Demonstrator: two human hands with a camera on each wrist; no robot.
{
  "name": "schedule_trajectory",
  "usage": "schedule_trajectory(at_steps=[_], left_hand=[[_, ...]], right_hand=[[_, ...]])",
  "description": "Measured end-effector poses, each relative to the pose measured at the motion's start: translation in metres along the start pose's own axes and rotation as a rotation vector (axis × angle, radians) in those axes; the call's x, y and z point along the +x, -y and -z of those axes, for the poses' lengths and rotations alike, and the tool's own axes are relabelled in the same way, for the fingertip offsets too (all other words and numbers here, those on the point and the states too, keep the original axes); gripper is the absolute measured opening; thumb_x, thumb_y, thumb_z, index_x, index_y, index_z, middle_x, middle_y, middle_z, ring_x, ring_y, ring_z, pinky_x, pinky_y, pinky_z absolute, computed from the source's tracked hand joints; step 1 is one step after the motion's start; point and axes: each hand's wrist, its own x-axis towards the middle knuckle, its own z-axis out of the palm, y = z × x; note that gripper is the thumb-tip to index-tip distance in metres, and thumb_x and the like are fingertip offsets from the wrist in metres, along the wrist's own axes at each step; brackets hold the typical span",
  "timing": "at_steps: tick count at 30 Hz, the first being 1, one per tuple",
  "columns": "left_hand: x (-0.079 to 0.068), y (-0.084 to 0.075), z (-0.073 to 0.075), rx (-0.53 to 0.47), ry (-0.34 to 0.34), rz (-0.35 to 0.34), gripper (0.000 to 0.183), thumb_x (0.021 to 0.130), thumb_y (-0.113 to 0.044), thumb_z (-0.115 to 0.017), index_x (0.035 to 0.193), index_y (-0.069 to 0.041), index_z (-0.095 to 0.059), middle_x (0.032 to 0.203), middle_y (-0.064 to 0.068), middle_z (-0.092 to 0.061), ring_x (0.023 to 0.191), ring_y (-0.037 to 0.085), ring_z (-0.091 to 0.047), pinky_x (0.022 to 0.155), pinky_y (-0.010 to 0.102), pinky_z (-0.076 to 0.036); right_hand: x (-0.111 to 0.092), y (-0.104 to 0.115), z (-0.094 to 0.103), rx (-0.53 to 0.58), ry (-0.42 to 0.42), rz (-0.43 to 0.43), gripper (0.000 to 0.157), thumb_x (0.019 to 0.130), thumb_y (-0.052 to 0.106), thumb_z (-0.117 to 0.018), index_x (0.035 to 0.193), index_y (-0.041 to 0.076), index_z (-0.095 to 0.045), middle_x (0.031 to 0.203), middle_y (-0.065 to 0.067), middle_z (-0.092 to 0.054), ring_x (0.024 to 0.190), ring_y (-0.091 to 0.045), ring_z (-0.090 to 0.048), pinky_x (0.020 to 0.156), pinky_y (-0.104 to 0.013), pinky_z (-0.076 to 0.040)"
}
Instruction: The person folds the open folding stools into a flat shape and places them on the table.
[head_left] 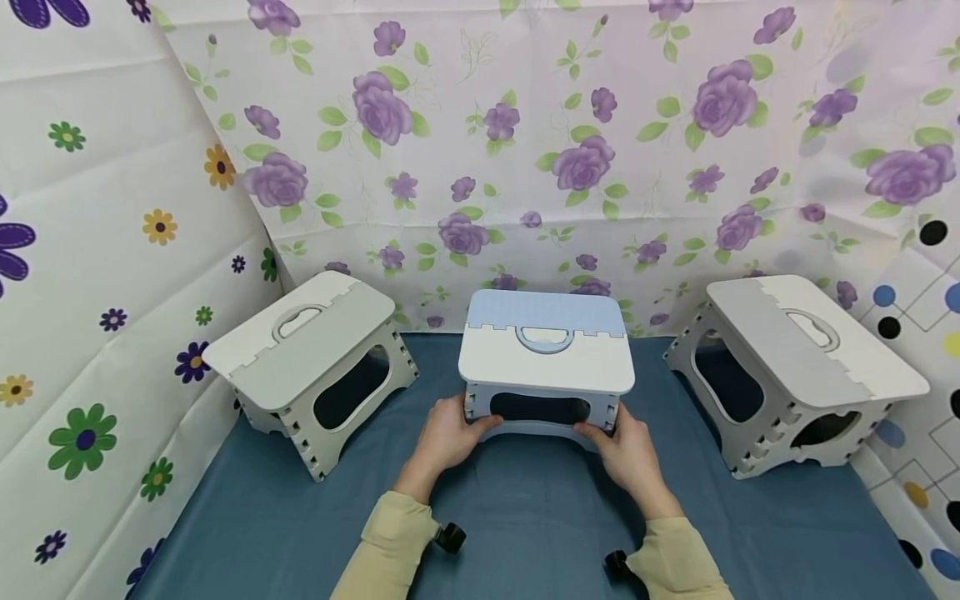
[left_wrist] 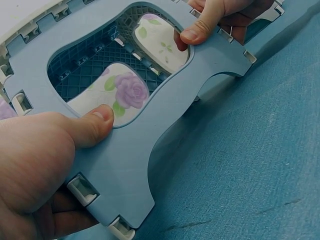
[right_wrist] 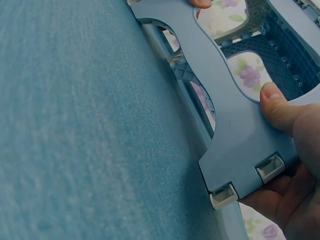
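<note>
A folding step stool [head_left: 546, 367] stands unfolded in the middle, its top half white and half light blue with a blue-rimmed handle slot. My left hand [head_left: 441, 442] grips the left side of its near blue panel [left_wrist: 170, 107], thumb on the front face by the large cutout and fingers round the side edge. On the right side my right hand [head_left: 632, 458] holds the same panel likewise, its thumb [right_wrist: 274, 102] lying by the cutout. White hinge pieces [right_wrist: 224, 196] show along the panel's edge. The stool's feet are close over the blue cloth.
A grey and white folding stool [head_left: 307, 333] stands unfolded at the left. Another grey and white one [head_left: 817, 342] stands at the right. Blue cloth [head_left: 525, 533] covers the table. Flowered sheets [head_left: 480, 167] hang behind and at the sides.
</note>
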Motion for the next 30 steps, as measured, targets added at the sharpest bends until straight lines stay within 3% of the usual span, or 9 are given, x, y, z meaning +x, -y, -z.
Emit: schedule_trajectory(at_steps=[12, 16, 21, 30], left_hand=[[-0.0008, -0.0013, 0.0008, 0.016, 0.003, -0.009, 0.041, 0.097, -0.037, -0.083, 0.121, -0.007, -0.069, 0.055, -0.005, -0.041, 0.045, 0.009, -0.033, 0.049, 0.03, -0.027], [-0.001, -0.0021, 0.001, 0.022, 0.004, -0.012, 0.038, 0.097, -0.037, -0.083, 0.116, -0.007, -0.07, 0.054, -0.006, -0.039, 0.045, 0.009, -0.033, 0.049, 0.029, -0.028], [-0.001, -0.003, 0.0015, 0.026, 0.006, -0.014, 0.032, 0.097, -0.036, -0.083, 0.108, -0.008, -0.072, 0.057, -0.005, -0.048, 0.047, 0.009, -0.042, 0.05, 0.03, -0.033], [-0.0013, -0.0032, 0.0011, 0.033, -0.003, -0.012, 0.032, 0.096, -0.034, -0.084, 0.108, -0.007, -0.073, 0.064, -0.004, -0.06, 0.052, 0.009, -0.051, 0.054, 0.031, -0.042]], right_hand=[[-0.0007, -0.0009, -0.0008, 0.001, 0.001, 0.024, 0.051, 0.099, 0.029, -0.081, 0.137, 0.005, -0.058, 0.113, -0.018, -0.077, 0.093, -0.026, -0.075, 0.075, -0.046, -0.057], [-0.0014, -0.0005, -0.0003, 0.005, 0.003, 0.026, 0.051, 0.099, 0.028, -0.081, 0.138, 0.005, -0.058, 0.115, -0.019, -0.077, 0.093, -0.026, -0.074, 0.075, -0.046, -0.057], [-0.0022, 0.0004, 0.0003, 0.006, 0.002, 0.035, 0.052, 0.099, 0.028, -0.081, 0.139, 0.005, -0.058, 0.116, -0.02, -0.077, 0.094, -0.027, -0.075, 0.075, -0.046, -0.057], [-0.0017, -0.0009, -0.0009, 0.006, -0.002, 0.048, 0.051, 0.099, 0.027, -0.082, 0.138, 0.005, -0.059, 0.119, -0.021, -0.076, 0.099, -0.03, -0.076, 0.078, -0.049, -0.059]])
